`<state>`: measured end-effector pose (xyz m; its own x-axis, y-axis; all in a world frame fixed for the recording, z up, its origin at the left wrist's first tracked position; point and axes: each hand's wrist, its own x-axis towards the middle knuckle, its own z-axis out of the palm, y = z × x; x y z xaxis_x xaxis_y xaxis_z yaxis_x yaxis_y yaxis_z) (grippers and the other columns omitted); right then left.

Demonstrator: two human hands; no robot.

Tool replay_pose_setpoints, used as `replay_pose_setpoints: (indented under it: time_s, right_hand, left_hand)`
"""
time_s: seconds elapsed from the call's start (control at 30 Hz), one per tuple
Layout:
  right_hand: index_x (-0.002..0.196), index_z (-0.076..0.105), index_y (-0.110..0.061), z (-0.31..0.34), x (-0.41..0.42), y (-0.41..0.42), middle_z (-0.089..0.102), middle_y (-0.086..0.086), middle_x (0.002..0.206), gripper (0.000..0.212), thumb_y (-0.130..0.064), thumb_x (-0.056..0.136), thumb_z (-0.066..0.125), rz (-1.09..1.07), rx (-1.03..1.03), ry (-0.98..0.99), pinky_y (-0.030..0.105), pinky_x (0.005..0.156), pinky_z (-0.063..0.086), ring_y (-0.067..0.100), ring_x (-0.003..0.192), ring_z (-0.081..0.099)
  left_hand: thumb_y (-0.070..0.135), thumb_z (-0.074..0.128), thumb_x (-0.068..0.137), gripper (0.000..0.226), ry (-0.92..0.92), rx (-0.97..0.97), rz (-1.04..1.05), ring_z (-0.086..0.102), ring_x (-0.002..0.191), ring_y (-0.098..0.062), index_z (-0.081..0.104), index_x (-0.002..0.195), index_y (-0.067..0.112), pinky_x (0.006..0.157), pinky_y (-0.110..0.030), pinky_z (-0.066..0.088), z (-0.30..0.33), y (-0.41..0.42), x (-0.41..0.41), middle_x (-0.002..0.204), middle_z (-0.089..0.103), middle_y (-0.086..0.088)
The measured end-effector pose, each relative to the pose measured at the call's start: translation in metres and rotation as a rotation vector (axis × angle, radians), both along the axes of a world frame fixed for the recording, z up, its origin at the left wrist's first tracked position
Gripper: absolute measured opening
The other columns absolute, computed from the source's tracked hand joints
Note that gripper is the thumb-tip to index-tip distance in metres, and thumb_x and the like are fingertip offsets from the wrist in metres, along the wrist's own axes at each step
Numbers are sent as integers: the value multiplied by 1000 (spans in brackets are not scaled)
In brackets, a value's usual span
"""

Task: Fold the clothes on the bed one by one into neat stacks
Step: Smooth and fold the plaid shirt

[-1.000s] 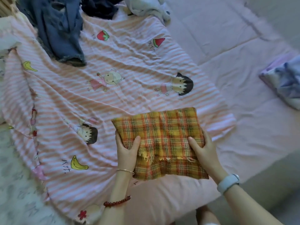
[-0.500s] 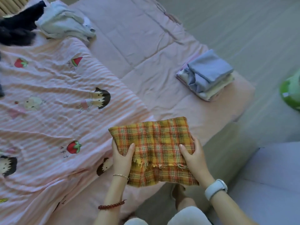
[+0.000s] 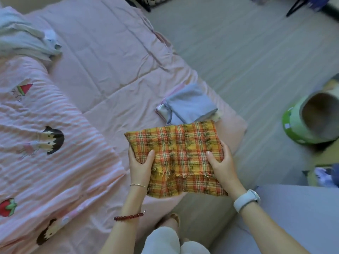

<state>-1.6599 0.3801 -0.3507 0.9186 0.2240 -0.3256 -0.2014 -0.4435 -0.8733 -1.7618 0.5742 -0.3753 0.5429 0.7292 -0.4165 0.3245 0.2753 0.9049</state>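
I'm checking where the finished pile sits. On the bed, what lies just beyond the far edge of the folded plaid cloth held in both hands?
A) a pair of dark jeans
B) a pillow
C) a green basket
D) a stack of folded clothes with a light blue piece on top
D: the stack of folded clothes, light blue on top, lies on the pink bed just past the far edge of the plaid cloth, which the left hand and right hand grip.

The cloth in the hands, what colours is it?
The cloth is yellow with orange and dark green checks, seen best in the head view.

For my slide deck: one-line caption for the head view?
Both hands grip a folded yellow plaid cloth beside the folded stack.
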Motion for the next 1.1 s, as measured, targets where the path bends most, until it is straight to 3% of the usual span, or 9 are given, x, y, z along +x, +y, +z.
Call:
replay_pose_setpoints:
  time_s: [0.17,0.33,0.47,0.6,0.7,0.8,0.87,0.97,1.1]
  right_hand:
    - [117,40,-41,4,72,26,51,-30,102,40,-22,89,61,46,-26,-52,4,68,43,-22,90,51]
    - [127,45,-28,9,156,37,52,-26,107,43,-19,88,61,128,-55,-87,5,73,41,-16,93,52]
    - [132,45,-21,-1,226,40,55,-16,110,47,-18,88,62,231,-79,-93,5,72,42,-12,93,53]
    - [129,47,-23,-32,289,41,54,-24,104,45,-17,87,63,353,-80,-48,1,68,43,-19,89,55]
    - [131,46,-22,-67,323,39,56,-11,113,46,-20,88,62,486,-149,-13,15,82,44,5,104,56]
    - [136,42,-18,-91,333,40,50,-6,119,50,-22,89,59,606,-292,-37,23,90,40,16,115,48]
    - [139,39,-14,-95,327,42,48,7,129,53,-19,89,56,617,-462,-272,43,102,34,27,120,42]
    - [137,42,-15,-89,306,50,45,16,135,54,-17,84,50,664,-495,-677,64,103,24,33,126,35]
    - [145,29,-30,-96,298,65,18,10,155,56,-33,91,43,862,-641,-578,70,106,7,36,143,9]
  left_hand:
    - [20,66,84,71,-22,-21,52,55,114,-17,28,143,27,98,-44,46,0,18,64,130,52,0]
    - [20,66,85,74,-63,-39,144,54,107,-1,23,144,29,83,-19,46,-1,18,123,133,49,3]
    - [18,65,86,77,-70,-103,242,52,115,-11,18,146,29,94,-33,46,-10,1,169,137,45,2]
    - [18,66,85,80,-31,-122,310,50,117,-13,16,146,30,97,-36,44,-33,-17,206,139,43,1]
    - [20,67,84,84,101,-127,323,45,120,-13,11,147,27,95,-32,41,-59,-29,222,143,38,-2]
    - [30,73,78,96,467,-56,358,27,135,-23,7,148,27,106,-46,29,-71,-34,231,149,24,-8]
    - [35,73,76,97,640,224,352,17,139,-28,9,149,28,109,-50,20,-65,-38,234,151,19,-11]
    - [34,65,82,78,672,618,195,9,142,-33,23,147,28,111,-54,10,-56,-52,250,154,16,-14]
    - [46,49,89,68,834,531,-12,-16,142,-30,16,147,36,111,-63,0,-68,-67,269,157,-6,-9]
